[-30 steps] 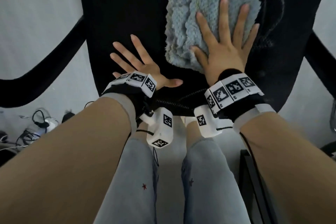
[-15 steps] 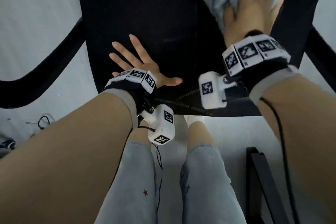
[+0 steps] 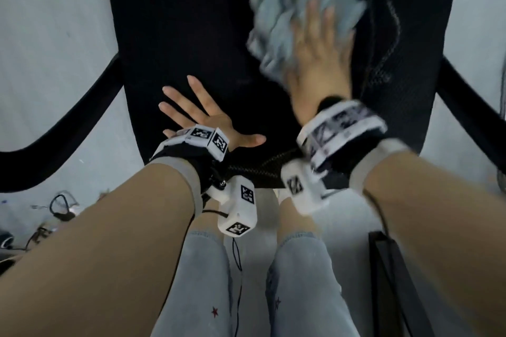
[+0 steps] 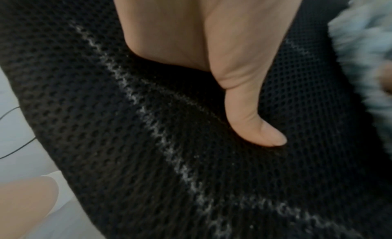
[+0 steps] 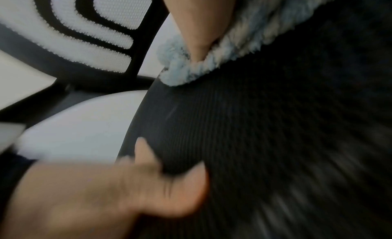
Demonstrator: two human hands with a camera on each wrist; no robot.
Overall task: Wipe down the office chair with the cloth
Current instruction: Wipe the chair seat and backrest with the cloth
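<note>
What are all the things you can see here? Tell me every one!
office chair seat: one, black mesh, in front of the person, under both hands.
armrests: two, black, one at each side of the seat.
cloth: one, fluffy light blue, on the seat's right part under the right hand.
cables: a tangle, dark, on the floor at left.
wrist cameras: two, white, under the wrists.
legs: two, in light blue jeans, below.
left hand: flat on the seat.
right hand: pressing the cloth.

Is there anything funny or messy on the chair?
Yes. Pale, wavy lines cross the black mesh seat, one beside the left hand and more right of the blue cloth. They look like dried stains or worn patches.
</note>
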